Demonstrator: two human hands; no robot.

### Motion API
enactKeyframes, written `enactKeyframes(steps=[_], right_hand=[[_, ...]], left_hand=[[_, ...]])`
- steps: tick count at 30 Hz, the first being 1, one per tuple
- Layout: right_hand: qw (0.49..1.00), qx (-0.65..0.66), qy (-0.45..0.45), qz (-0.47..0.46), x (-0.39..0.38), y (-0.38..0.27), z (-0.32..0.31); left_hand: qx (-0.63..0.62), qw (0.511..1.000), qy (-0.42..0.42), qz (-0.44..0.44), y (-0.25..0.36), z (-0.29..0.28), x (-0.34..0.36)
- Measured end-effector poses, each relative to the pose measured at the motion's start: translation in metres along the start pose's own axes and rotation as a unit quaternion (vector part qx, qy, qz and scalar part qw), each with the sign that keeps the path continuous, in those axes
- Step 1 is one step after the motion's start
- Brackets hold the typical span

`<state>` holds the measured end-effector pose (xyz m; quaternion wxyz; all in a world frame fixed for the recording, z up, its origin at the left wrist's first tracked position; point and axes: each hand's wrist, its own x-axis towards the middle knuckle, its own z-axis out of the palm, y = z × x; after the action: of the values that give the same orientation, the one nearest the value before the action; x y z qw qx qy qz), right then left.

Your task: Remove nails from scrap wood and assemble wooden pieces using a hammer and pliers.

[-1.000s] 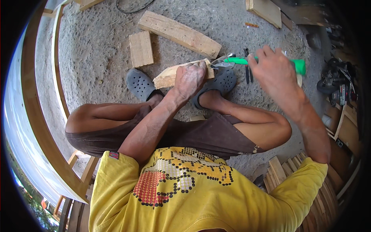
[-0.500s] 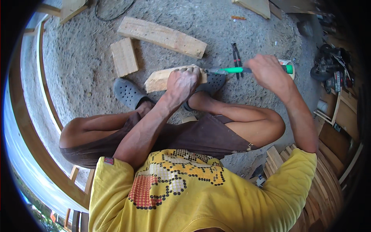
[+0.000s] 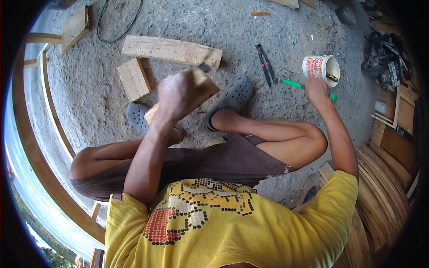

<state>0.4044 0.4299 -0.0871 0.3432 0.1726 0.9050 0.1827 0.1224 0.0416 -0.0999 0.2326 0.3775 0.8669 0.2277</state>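
My left hand (image 3: 175, 96) is closed round a short, thick wood block (image 3: 205, 89) and holds it tilted above the ground. A small dark piece (image 3: 204, 67) shows at the block's far edge; its kind is unclear. Far to the right, my right hand (image 3: 317, 91) grips a hammer (image 3: 292, 83) with a green and black handle, low over the ground; its head is hard to make out. Close to that hand stands a white bucket (image 3: 313, 67) with red print and a tool inside. Pincers (image 3: 265, 64) with red and black handles lie left of the hammer.
A long plank (image 3: 170, 49) and a short board (image 3: 134, 79) lie beyond my feet in grey clogs (image 3: 237, 91). A loop of cable (image 3: 98, 27) is at the far left. Stacked curved boards (image 3: 380, 192) stand at the right, a dark machine (image 3: 380, 58) behind them.
My left hand has raised and tilted the wood block, moving left, away from the right clog. The right hand has lowered the hammer away from the block, near the bucket, now more fully in view.
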Motion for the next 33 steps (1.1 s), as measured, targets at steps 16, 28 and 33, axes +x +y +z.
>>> enactKeyframes(steps=[16,28,33], right_hand=[[0.938,0.303,0.157,0.065,0.151,-0.118,0.121],[0.626,0.757,-0.172,0.072,0.058,-0.069,-0.027],[0.498,0.837,-0.208,-0.093,-0.025,-0.086,-0.089]], left_hand=[[-0.18,0.98,0.04,-0.076,-0.064,-0.022,0.008],[-0.119,0.99,0.069,0.015,-0.057,-0.005,0.003],[-0.039,0.998,0.051,0.02,-0.042,0.009,0.002]])
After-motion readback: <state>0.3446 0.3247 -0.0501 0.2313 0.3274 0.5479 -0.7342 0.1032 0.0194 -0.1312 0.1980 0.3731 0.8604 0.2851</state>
